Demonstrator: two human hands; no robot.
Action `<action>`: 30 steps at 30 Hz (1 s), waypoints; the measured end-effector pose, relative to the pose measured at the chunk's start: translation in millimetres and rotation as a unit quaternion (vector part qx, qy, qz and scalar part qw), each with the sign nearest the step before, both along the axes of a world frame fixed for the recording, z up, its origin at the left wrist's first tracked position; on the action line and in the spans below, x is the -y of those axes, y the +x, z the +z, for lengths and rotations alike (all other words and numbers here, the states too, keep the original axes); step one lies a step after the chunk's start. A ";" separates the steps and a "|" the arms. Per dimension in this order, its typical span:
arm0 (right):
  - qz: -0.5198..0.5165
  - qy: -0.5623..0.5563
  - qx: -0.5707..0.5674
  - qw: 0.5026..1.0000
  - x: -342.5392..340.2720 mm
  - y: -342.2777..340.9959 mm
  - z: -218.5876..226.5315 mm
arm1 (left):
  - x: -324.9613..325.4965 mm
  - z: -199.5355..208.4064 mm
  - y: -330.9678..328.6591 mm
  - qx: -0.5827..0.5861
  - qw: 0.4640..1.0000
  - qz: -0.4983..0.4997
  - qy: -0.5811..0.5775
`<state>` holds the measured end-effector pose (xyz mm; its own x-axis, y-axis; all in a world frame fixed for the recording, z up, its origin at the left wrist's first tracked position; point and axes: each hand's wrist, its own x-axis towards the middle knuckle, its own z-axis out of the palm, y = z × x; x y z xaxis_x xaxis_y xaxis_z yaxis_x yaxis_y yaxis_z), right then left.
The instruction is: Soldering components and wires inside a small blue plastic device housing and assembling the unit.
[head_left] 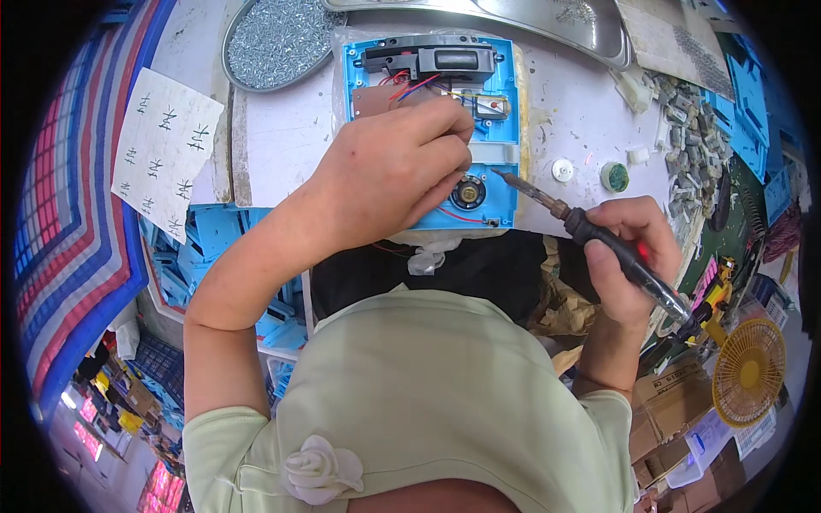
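A light blue plastic housing (510,192) lies on the table in front of me, with a brown circuit board (371,101), thin coloured wires, a black long part (453,60) and a round speaker-like part (468,193) inside. My left hand (402,167) is over its middle, fingers curled and pinched; what they hold is hidden. In my right hand (637,252) is a black-handled soldering iron (611,242), gripped like a pen. Its metal tip points left, over the housing's right side near the round part.
An oval metal tray (278,38) of small screws stands at the back left, a steel tray (556,26) behind. On the right are a green-filled tub (614,177), a white disc (562,169), many small grey parts (693,145) and a yellow fan (749,372). Marked paper (167,145) lies left.
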<state>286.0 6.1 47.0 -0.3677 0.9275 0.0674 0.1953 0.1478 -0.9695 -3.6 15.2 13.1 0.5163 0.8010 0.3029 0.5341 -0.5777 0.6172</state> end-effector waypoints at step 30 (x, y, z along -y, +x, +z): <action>0.050 0.041 0.055 0.996 -5.0 -7.5 3.8 | -8.0 21.4 7.2 -0.149 0.987 -0.058 0.007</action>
